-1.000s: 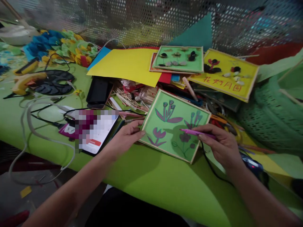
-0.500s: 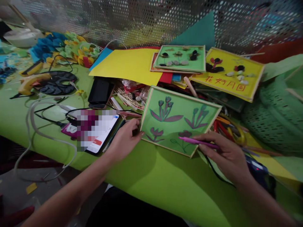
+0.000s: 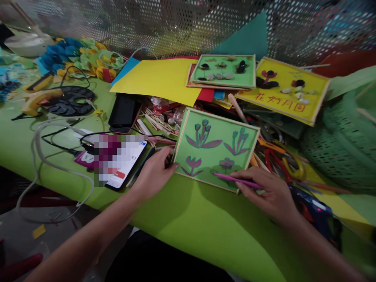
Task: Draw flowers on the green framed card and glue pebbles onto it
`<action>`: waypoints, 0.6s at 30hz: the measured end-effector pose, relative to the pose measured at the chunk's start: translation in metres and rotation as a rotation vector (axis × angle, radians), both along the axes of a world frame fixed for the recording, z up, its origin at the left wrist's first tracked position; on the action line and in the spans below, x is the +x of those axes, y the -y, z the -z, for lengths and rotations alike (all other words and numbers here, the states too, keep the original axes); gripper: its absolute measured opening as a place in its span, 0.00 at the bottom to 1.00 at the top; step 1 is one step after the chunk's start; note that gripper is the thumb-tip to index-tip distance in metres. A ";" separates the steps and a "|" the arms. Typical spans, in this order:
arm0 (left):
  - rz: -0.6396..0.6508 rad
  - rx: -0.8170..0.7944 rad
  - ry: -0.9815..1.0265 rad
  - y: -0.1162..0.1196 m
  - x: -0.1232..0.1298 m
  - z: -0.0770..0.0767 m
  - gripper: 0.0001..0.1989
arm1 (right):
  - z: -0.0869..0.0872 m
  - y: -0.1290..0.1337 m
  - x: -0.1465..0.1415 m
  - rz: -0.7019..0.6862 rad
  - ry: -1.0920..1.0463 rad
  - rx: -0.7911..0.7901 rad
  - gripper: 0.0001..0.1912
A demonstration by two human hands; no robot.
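Observation:
A green framed picture with purple flowers outlined in dark green lies before me on the green table. My left hand pinches its lower left corner between thumb and fingers. In my right hand is a purple pen, its tip on the leaf outline left of the lower right flower's stem. The right fingers overlap the frame's lower right edge. Left of my left hand rests a lit phone, partly blurred out.
Behind stand a green stone picture, a yellow one and yellow paper. Pliers, a blue tool and a green basket are at the right. Cables and a black phone lie left.
My right hand and the pen have moved left, from near the lower right flower to the leaf beside its stem. The picture's right side has shifted slightly left. My left hand has stayed put.

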State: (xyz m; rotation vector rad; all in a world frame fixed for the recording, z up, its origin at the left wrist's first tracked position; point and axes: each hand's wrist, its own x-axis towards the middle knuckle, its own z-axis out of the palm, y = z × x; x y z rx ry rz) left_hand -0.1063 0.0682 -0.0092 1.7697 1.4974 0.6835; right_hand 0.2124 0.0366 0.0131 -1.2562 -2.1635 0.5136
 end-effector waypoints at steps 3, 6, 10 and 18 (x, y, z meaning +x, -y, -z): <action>0.001 -0.005 0.005 0.000 0.000 0.000 0.03 | 0.001 0.000 0.000 0.002 0.004 0.003 0.11; -0.005 0.002 0.000 -0.001 0.000 0.000 0.04 | 0.001 -0.001 -0.001 -0.006 0.031 0.034 0.10; 0.002 0.012 0.015 0.000 0.000 0.001 0.03 | 0.003 -0.001 -0.003 -0.026 0.058 0.092 0.09; 0.001 0.022 -0.001 0.000 -0.001 0.002 0.03 | 0.009 -0.002 -0.002 -0.011 0.095 0.103 0.10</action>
